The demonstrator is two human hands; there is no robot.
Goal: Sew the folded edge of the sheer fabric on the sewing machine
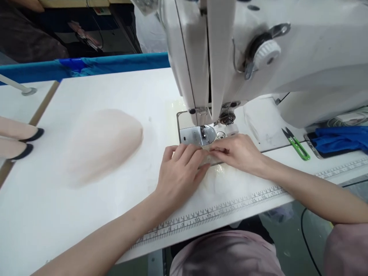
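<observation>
Just in front of the presser foot point(203, 132) of a white sewing machine point(195, 57), my two hands meet at their fingertips. My left hand point(182, 168) is closed, its fingers curled and its thumb tucked toward them. Thumb and finger of my right hand point(237, 153) pinch together against the left fingertips. Whatever sits between them is too small or hidden to make out. Behind the fingers shows the shiny needle plate point(189, 135). To the left, a beige, cup-shaped fabric piece point(106, 142) is smeared by motion above the white table.
Green thread snips point(297, 145) lie right of the machine, beside a phone point(314, 147) partly under blue cloth point(342, 138). A ruler tape point(198, 220) runs along the front edge. At far left are beige pieces with black ends point(21, 150).
</observation>
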